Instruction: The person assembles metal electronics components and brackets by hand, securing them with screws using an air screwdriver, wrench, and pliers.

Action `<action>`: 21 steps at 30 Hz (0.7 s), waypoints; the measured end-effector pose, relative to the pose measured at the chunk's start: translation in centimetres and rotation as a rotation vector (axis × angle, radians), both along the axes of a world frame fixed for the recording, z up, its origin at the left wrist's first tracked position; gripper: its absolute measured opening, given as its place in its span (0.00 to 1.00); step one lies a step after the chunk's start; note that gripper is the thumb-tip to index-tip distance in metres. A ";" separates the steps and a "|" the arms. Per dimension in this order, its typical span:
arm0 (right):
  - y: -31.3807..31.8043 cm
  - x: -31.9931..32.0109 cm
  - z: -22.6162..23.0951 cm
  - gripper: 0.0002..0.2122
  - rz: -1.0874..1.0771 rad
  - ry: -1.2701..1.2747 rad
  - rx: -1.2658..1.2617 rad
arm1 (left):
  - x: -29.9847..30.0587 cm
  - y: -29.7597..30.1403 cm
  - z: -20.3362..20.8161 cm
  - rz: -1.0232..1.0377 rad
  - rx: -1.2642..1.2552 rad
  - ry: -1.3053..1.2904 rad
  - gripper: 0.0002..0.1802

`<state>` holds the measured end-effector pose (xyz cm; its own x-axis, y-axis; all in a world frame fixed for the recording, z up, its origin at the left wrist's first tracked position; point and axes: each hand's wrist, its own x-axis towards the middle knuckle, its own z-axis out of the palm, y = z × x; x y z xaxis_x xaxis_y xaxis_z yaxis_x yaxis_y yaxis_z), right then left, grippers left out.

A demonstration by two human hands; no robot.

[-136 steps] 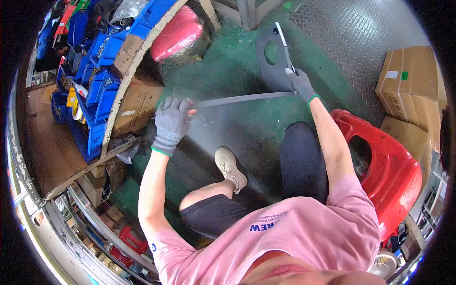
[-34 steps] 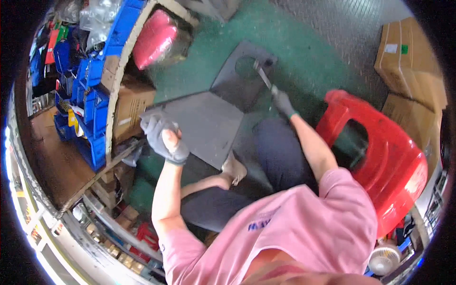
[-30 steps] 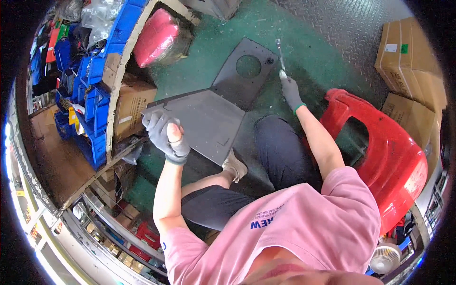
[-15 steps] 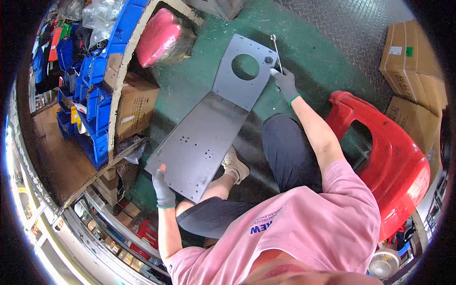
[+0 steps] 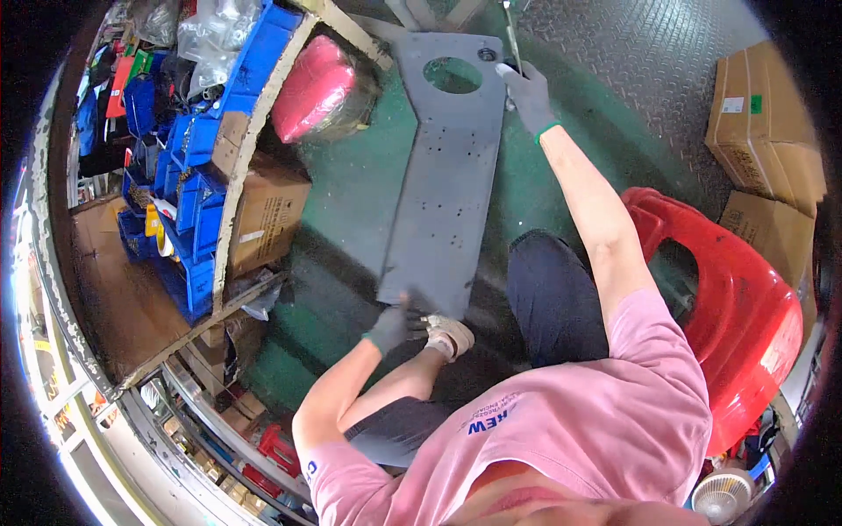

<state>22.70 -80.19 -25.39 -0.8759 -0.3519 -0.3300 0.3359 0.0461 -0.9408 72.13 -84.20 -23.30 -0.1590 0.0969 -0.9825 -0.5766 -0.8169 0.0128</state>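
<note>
A long grey metal panel (image 5: 443, 188), slightly bent and drilled with small holes, stretches away from me above the green floor. Its far part has a large round cut-out, with a hex nut or similar dark fitting (image 5: 488, 54) near the far right corner. Beside that corner, my gloved right hand (image 5: 529, 96) is closed around a slim metal wrench (image 5: 511, 35). My gloved left hand (image 5: 390, 326) is at the panel's near left end, its thumb by the edge. Motion smears its fingers, so I cannot tell whether they grip the panel.
A red plastic stool (image 5: 745, 307) stands at my right, with cardboard boxes (image 5: 759, 123) beyond. On the left, a rack holds blue parts bins (image 5: 189, 202) and a carton (image 5: 263, 215). A pink wrapped bundle (image 5: 314, 92) lies by the rack. My shoe (image 5: 452, 335) is below the panel.
The panel has swung more upright in view, its near end shifting right and its far end moving farther away. My left hand moved right with the near end; my right hand and the wrench moved farther away.
</note>
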 end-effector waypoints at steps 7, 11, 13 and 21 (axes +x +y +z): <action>-2.3 1.2 2.2 0.13 0.120 0.162 0.088 | -17.4 -1.3 3.2 -0.582 -0.756 0.634 0.20; -1.6 3.9 3.6 0.12 0.136 0.020 0.030 | -25.6 -6.4 6.1 -0.255 -0.918 0.683 0.21; 0.1 5.1 3.7 0.11 0.082 -0.113 -0.029 | -29.4 -7.7 7.5 -0.152 -0.889 0.666 0.25; 6.7 11.6 7.7 0.09 -0.005 -0.431 -0.066 | -41.1 -12.4 7.3 0.377 -0.591 0.474 0.31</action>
